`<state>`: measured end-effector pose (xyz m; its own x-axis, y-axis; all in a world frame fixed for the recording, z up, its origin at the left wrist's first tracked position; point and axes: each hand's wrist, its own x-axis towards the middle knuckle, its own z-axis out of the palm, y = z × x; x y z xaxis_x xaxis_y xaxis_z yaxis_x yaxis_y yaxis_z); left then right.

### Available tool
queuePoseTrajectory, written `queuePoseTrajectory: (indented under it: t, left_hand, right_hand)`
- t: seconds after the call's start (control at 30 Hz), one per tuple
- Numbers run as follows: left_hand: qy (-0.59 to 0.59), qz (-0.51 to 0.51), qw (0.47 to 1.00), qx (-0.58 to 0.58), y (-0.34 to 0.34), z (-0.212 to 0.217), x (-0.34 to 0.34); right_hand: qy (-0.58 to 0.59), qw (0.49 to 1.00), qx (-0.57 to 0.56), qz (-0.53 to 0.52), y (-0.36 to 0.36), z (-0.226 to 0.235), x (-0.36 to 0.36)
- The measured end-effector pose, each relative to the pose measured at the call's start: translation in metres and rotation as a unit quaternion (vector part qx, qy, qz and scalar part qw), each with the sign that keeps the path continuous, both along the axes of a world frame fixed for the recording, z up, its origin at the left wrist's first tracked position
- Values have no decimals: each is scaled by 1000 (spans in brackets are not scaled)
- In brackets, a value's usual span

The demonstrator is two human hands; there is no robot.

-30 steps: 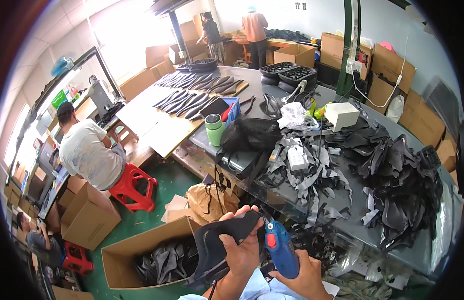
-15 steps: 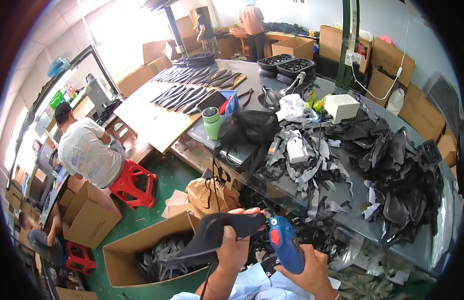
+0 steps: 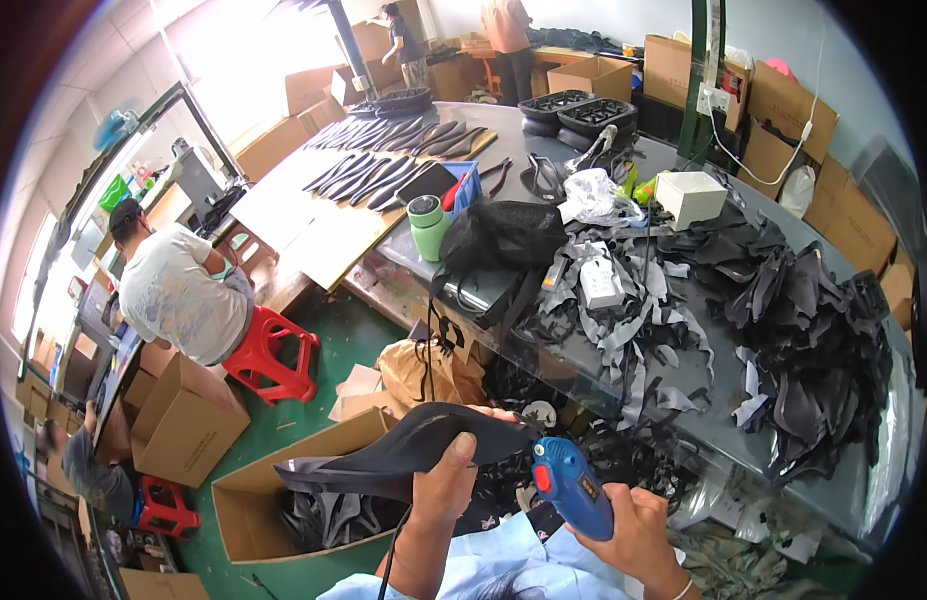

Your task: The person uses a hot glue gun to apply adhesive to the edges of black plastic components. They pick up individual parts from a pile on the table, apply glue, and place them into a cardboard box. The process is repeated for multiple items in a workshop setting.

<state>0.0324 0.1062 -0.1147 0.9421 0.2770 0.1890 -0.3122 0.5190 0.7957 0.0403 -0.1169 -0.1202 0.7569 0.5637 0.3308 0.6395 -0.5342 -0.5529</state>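
Note:
My left hand (image 3: 445,480) is closed on a long, curved black molded piece (image 3: 373,446), thumb on its near face and fingertips over its upper edge. The piece slants over an open cardboard box. In my right hand (image 3: 638,540) is a blue handheld power tool (image 3: 573,490) with a red button and a small display. Its front end points at the right tip of the black piece; whether they touch I cannot tell. Below, the cardboard box (image 3: 233,520) holds more dark curved pieces (image 3: 333,520).
A grey table (image 3: 643,420) ahead bears a heap of black pieces (image 3: 813,350), grey offcuts, a black bag (image 3: 503,240) and a green bottle (image 3: 427,230). Rows of finished-looking dark pieces (image 3: 383,180) lie farther off. A seated person (image 3: 183,290) is at left; others stand at the back.
The black piece has swung a little up and left, showing more of its broad face. My left hand has shifted left, and the power tool has moved slightly downward.

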Motion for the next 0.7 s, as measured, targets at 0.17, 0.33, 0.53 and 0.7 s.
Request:
queuePoseTrajectory:
  t: [0.17, 0.33, 0.53, 0.7]
  left_hand:
    - [22, 5, 999, 49, -3, -1, 3]
    - [35, 23, 989, 140, 3, -15, 1]
    - [50, 97, 994, 27, -7, -8, -2]
    - [54, 89, 993, 62, -10, -17, -1]
  right_hand:
    - [-8, 1000, 8, 2, 3, -4, 0]
    - [22, 1000, 6, -10, 4, -8, -3]
    - [41, 999, -4, -14, 4, -12, -5]
    - [57, 998, 34, -12, 11, -6, -5]
